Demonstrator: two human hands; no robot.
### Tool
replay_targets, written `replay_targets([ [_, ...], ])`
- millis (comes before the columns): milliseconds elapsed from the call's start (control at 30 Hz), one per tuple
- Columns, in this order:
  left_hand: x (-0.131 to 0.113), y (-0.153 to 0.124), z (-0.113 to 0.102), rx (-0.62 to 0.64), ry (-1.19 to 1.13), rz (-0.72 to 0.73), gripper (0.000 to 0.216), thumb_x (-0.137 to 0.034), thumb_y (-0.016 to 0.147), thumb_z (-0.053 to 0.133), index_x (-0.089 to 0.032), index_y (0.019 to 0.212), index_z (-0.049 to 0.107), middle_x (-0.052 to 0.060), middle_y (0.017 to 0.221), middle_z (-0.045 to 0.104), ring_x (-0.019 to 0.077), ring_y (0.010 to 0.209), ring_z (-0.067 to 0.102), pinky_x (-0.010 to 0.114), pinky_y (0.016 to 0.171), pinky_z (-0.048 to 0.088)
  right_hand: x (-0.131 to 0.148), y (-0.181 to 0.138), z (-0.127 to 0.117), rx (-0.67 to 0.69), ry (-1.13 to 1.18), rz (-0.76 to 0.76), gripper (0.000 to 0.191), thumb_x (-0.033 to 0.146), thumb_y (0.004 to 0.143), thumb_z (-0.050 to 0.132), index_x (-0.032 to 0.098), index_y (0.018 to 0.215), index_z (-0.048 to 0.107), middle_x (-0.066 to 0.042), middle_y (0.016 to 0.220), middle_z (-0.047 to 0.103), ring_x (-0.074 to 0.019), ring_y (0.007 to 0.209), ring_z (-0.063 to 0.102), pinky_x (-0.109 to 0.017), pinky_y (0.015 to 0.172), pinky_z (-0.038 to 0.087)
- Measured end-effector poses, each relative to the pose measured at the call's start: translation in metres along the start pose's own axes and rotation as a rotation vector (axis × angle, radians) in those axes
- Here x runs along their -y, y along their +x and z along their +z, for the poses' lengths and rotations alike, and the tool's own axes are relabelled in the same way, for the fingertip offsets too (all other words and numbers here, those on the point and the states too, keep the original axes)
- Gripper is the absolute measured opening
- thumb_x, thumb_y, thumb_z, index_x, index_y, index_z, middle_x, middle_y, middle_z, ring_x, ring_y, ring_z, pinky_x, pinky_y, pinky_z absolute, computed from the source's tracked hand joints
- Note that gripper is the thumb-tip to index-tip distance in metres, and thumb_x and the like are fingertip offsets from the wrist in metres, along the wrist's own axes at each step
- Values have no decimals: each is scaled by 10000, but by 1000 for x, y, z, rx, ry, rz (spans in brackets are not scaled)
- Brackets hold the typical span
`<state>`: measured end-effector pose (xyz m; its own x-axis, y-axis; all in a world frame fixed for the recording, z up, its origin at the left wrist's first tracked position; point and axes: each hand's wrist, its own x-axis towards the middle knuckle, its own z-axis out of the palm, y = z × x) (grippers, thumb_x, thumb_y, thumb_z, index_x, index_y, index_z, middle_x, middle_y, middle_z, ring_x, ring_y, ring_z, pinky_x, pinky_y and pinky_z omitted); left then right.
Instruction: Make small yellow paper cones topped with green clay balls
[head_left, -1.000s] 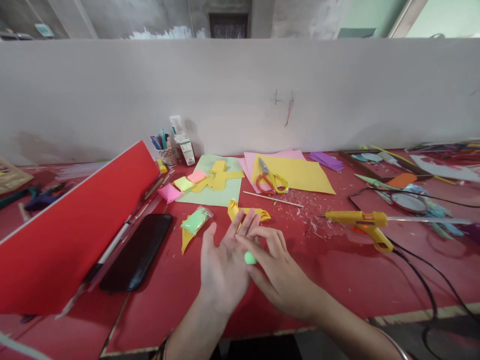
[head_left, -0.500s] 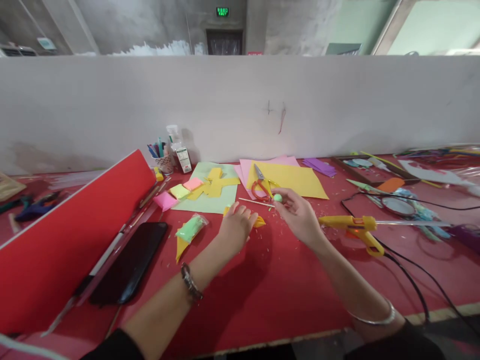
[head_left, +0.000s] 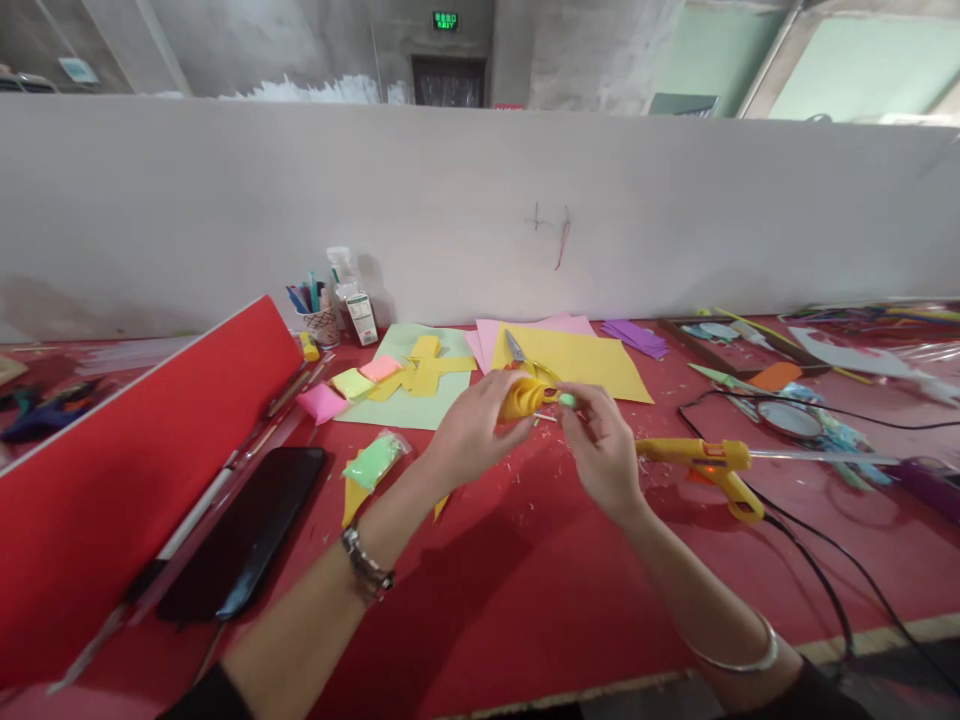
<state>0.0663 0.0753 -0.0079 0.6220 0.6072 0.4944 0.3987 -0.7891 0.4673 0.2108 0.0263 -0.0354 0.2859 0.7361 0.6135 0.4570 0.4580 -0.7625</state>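
My left hand (head_left: 476, 425) is closed round a yellow paper flower (head_left: 523, 398), raised over the red table with its curled layers facing right. Between the fingertips of my right hand (head_left: 604, 450) is a small light-green clay ball (head_left: 566, 400), close to the flower's right side. Scissors (head_left: 516, 348) lie behind the flower, their handles partly hidden by it. A thin stick (head_left: 546, 416) shows in part below the flower. Left of my left hand, a bag of green clay (head_left: 375, 461) rests on a yellow paper piece (head_left: 352, 500).
A yellow glue gun (head_left: 697, 455) with a trailing cord lies right of my right hand. At left are a black phone (head_left: 247, 530) and a slanted red board (head_left: 150, 480). Coloured paper sheets (head_left: 607, 362) and yellow strips (head_left: 427, 375) lie further back, before a white partition (head_left: 450, 200).
My left hand has picked the yellow paper flower up from the table and brought it right, beside the green ball. My right hand still holds the ball, shifted slightly right.
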Motion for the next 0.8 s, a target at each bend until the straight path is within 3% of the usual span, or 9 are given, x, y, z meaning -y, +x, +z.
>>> replay_targets([
  [67, -5, -15, -7, -79, -336, -40, 244, -176, 758, 450, -191, 998, 410, 30, 917, 525, 140, 826, 512, 269, 739, 417, 3, -4, 3, 60, 30, -30, 206, 188, 794, 470, 240, 985, 528, -31, 926, 548, -123, 813, 545, -241, 688, 478],
  [133, -9, -33, -9, -59, -586, -140, 231, -156, 750, 415, -199, 976, 391, -3, 815, 486, 105, 693, 490, 237, 648, 420, 6, -8, 6, 103, 52, -30, 228, 168, 799, 466, 249, 1005, 521, -25, 932, 550, -115, 823, 549, -238, 708, 481],
  [267, -9, -64, -2, 55, -781, -381, 201, -172, 700, 449, -206, 891, 395, -59, 673, 382, 61, 537, 369, 179, 503, 355, 9, -16, 14, 224, 98, 12, 228, 151, 790, 468, 241, 981, 555, -25, 939, 562, -116, 848, 567, -244, 741, 492],
  [367, -2, -75, 6, 108, -731, -518, 204, -223, 677, 494, -198, 862, 410, -69, 638, 377, 67, 531, 366, 188, 500, 343, 10, -24, 20, 334, 165, 98, 253, 142, 778, 472, 241, 985, 580, -20, 953, 614, -118, 868, 594, -239, 755, 503],
  [500, 8, -78, 10, 52, -558, -601, 217, -238, 673, 495, -196, 875, 427, -47, 699, 480, 97, 611, 448, 217, 570, 376, 9, -31, 25, 400, 218, 232, 229, 149, 764, 493, 238, 930, 623, -5, 925, 667, -118, 844, 625, -224, 745, 516],
  [800, 15, -82, 7, 182, -199, -557, 241, -204, 686, 462, -186, 926, 451, -16, 690, 565, 136, 588, 521, 239, 522, 376, 8, -33, 27, 337, 198, 285, 197, 141, 737, 530, 237, 879, 628, -3, 887, 665, -114, 822, 624, -215, 718, 522],
])
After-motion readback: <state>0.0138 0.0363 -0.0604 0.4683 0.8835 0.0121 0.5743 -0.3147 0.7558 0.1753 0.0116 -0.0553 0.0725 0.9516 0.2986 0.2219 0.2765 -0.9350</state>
